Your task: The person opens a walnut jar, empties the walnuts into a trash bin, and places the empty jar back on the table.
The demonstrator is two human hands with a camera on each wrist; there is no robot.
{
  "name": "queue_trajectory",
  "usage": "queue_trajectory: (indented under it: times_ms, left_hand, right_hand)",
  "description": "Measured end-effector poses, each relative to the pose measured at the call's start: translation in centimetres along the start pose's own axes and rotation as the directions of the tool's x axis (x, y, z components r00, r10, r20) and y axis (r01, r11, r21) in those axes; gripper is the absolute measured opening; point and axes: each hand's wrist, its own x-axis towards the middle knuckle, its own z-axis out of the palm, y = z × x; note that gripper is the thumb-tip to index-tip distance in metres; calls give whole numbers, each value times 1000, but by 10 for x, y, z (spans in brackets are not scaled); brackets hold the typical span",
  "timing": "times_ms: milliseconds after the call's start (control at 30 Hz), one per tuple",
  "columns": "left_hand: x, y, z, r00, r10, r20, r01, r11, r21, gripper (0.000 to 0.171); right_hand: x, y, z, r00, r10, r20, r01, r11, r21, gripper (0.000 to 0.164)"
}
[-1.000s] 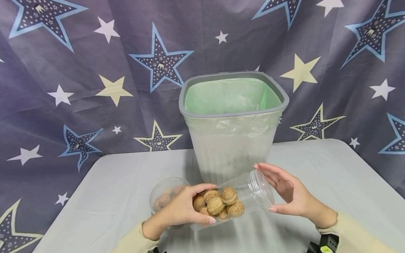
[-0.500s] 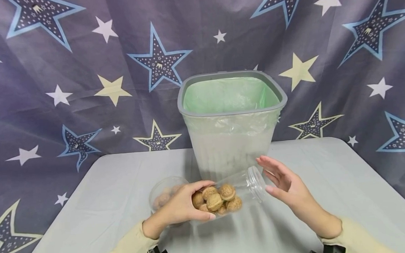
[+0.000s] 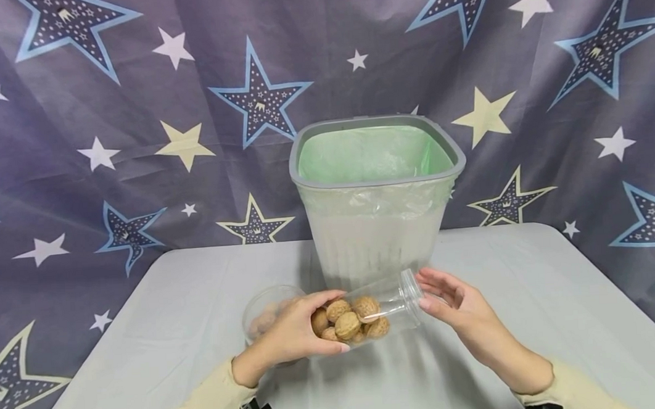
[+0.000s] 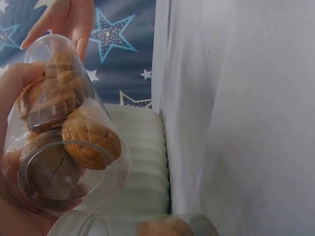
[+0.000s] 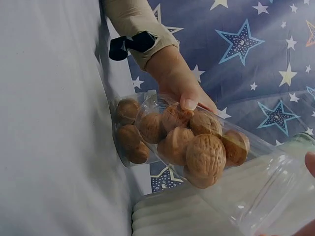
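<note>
A clear plastic jar [image 3: 388, 295] with several walnuts [image 5: 205, 156] inside lies tilted above the table, its ringed end to the right. My left hand [image 3: 292, 336] grips the jar's base end, thumb in front and fingers behind. My right hand [image 3: 466, 311] is at the ringed end, with thumb and fingertips placed around its rim. Whether that end carries a separate lid is hard to tell through the clear plastic. Behind my left hand stands a second clear jar [image 3: 251, 307] with walnuts in it, partly hidden.
A large bin [image 3: 376, 239] with a grey rim and a pale green liner [image 3: 375, 152] stands just behind the jars. The grey-covered table [image 3: 199, 298] spreads to both sides. Behind hangs a star-patterned curtain [image 3: 149, 84].
Half a second ago my right hand stood apart from the ringed end with fingers spread; now it has come back to the rim. My left hand keeps its grip, and the jar sits slightly farther left.
</note>
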Motion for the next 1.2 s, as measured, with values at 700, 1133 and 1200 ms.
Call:
queue_trajectory:
  times_ms: [700,1133,1200]
  left_hand:
    - [-1,-3,0,999,-28,37,32,994,-109,72]
    - [-2,-1,-1,994,-38,102,61,969,-239,73]
    - [-2,-2,-2,994,-24,111,52,965,-256,72]
  right_hand:
    - [3,12,-4,985,-162,65,149,975,164,59]
    - [15,22,-11,848,-494,189,445,860,251,69]
    - [15,22,-12,828,-522,207,469,846,255,72]
